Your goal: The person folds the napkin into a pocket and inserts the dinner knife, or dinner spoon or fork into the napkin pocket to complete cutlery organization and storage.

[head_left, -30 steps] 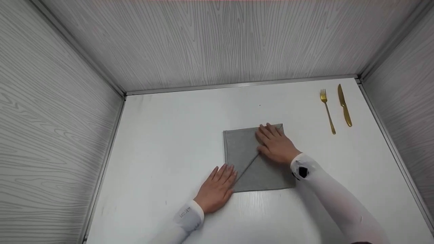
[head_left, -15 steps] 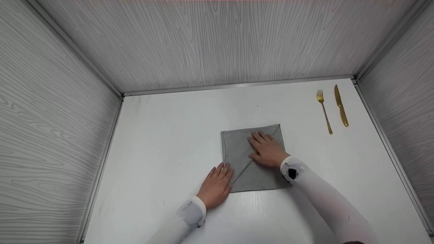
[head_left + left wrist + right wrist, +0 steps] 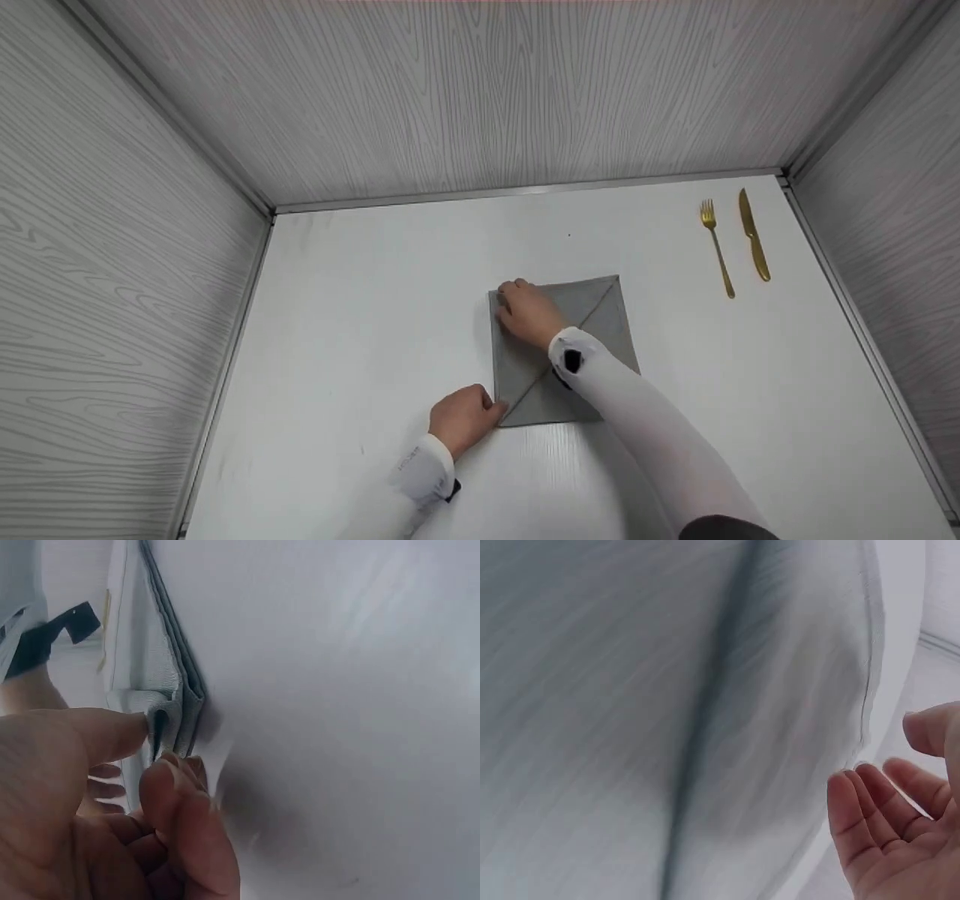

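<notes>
A grey cloth napkin (image 3: 519,371), folded square with a diagonal seam across its top, lies flat on the white table. My left hand (image 3: 461,420) is at its near left corner, and in the left wrist view the thumb and curled fingers pinch the layered corner (image 3: 166,716). Reaching across the cloth, my right hand (image 3: 531,315) is over its far left corner. In the right wrist view that hand's fingers (image 3: 847,821) are slightly bent beside the napkin's edge, the thumb apart from them. My right forearm hides part of the napkin's near right side.
To the far right on the table (image 3: 360,300) lie a gold fork (image 3: 718,247) and a gold knife (image 3: 754,236), side by side. Grey wood-grain panels (image 3: 450,97) enclose the back and both sides.
My right hand has moved left across the napkin from its right half to the far left corner. The left hand, flat before, has curled its fingers at the near left corner.
</notes>
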The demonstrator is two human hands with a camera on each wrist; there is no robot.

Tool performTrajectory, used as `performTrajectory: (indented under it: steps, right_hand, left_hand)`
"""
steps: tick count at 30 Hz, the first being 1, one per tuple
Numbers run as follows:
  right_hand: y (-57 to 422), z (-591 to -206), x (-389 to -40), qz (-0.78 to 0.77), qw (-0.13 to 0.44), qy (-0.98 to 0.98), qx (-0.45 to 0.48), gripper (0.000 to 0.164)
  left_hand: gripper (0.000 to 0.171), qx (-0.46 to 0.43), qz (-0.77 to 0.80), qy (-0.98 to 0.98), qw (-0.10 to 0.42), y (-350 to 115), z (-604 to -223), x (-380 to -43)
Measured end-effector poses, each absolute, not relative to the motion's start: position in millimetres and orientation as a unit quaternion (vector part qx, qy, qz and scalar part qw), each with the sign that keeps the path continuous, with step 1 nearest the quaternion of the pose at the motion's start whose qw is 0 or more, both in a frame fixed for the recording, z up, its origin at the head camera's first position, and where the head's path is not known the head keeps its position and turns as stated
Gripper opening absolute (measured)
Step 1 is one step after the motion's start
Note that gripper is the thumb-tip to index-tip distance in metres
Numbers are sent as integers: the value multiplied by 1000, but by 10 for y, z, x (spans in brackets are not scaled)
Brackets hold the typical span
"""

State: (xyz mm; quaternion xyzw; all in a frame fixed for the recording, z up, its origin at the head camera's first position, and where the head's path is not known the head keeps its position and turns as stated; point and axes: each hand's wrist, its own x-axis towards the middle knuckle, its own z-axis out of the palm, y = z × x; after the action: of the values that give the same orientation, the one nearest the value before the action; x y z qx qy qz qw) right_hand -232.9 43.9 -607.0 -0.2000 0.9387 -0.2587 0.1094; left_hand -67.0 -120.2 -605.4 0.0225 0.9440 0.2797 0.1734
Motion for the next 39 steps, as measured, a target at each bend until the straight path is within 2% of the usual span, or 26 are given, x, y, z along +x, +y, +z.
performTrajectory:
  steps: [6,15,18,22,26,32,35,39]
  right_hand:
    - [145,-6165,-2383,-235,125,953,-148,51]
    - [38,-6246,-2424,-146,72,976,-148,17]
    - [27,-6243,-2431,-122,71,976,-165,12]
    - [30,-6233,-2439,-102,69,976,-180,12]
    - [66,-6197,-2457,-124,70,973,-181,17]
    - [122,-6197,-2477,-222,95,958,-157,39]
    - [126,-6182,-2473,-247,106,952,-149,44]
    - [99,-6117,-2455,-272,118,942,-155,40]
  left_hand:
    - [23,26,267,947,175,-1108,-6090,-680]
    - [18,36,279,946,164,-1060,-6117,-691]
    - [16,38,296,940,163,-1050,-6108,-690]
    - [13,32,347,922,167,-1047,-6091,-702]
    - [12,6,439,876,199,-1086,-6119,-721]
    - [37,-38,516,822,238,-1171,-6174,-724]
    - [32,-41,518,816,251,-1215,-6175,-711]
    - [14,-33,508,825,244,-1270,-6121,-684]
